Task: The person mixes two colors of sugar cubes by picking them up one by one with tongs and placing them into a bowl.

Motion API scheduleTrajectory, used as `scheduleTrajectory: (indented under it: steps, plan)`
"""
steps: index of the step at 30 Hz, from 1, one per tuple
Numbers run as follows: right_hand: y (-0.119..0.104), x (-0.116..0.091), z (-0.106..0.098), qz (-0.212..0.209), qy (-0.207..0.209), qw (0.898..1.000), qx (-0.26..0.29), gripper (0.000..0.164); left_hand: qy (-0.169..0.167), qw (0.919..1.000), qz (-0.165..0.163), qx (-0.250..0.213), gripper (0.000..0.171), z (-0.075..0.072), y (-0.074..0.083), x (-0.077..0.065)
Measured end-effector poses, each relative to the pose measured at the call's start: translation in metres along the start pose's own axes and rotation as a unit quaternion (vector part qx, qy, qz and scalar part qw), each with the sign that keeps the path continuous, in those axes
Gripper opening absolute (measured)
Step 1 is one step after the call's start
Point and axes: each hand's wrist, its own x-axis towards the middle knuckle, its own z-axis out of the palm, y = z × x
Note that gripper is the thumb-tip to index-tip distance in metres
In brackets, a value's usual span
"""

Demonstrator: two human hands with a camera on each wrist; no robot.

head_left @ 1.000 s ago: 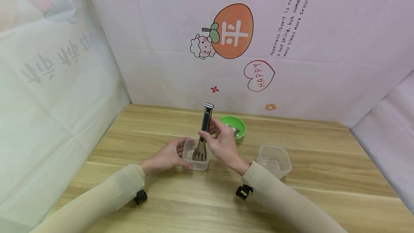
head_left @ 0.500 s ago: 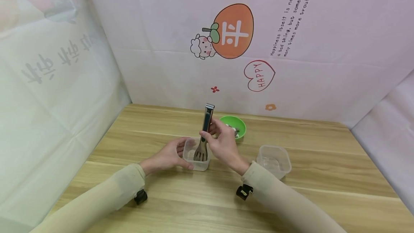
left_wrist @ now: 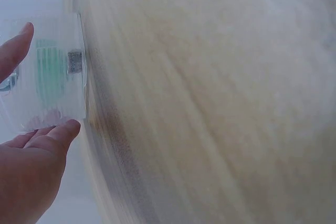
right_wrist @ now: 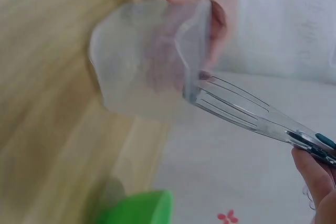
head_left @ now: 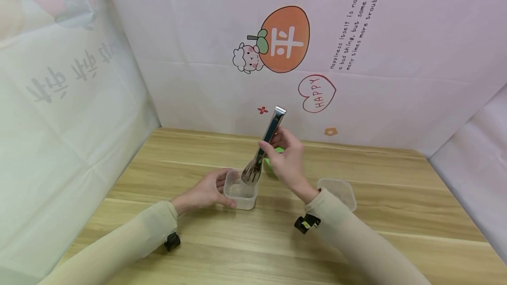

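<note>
My left hand (head_left: 207, 190) holds a clear square plastic container (head_left: 240, 203) on the table, thumb at its near side and fingers at the far side. In my right hand (head_left: 287, 162) are metal tongs (head_left: 270, 131) with dark grip strips and slotted, fork-like ends. They slant down to the left, their tips over the container's right rim. The right wrist view has the tong ends (right_wrist: 236, 106) close together at the rim, with nothing seen between them. Through the container wall, the left wrist view shows a small grey speckled piece (left_wrist: 75, 61) near the base.
Behind my right hand, a green bowl (head_left: 273, 168) is mostly hidden. A second clear container (head_left: 342, 188) stands to the right, partly covered by my right forearm. White printed cloth (head_left: 210, 91) hangs behind the wooden table (head_left: 237, 250) and at both sides.
The tongs have risen from inside the container and tilted to the right, moving with my right hand up and right, which now covers most of the green bowl. The left hand has stayed put.
</note>
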Motion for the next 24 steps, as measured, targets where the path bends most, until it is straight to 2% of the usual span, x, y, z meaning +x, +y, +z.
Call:
scheduleTrajectory:
  steps: [5,12,20,24]
  plan:
    - [0.0,0.015,-0.013,-0.009,0.027,1.0,-0.008,0.023,-0.004,0.9999,0.008,-0.011,0.103,0.0,0.0,0.0]
    - [-0.002,0.034,-0.03,-0.035,0.074,0.995,-0.059,0.022,-0.004,0.9999,0.009,-0.006,0.103,0.0,0.001,-0.001]
    - [0.015,0.043,-0.047,0.001,0.066,0.994,-0.086,0.021,-0.002,1.0,0.002,-0.007,0.102,0.0,0.001,-0.001]
    - [0.026,0.044,-0.053,0.005,0.067,0.992,-0.103,0.02,0.0,1.0,-0.002,-0.009,0.102,0.001,0.003,-0.002]
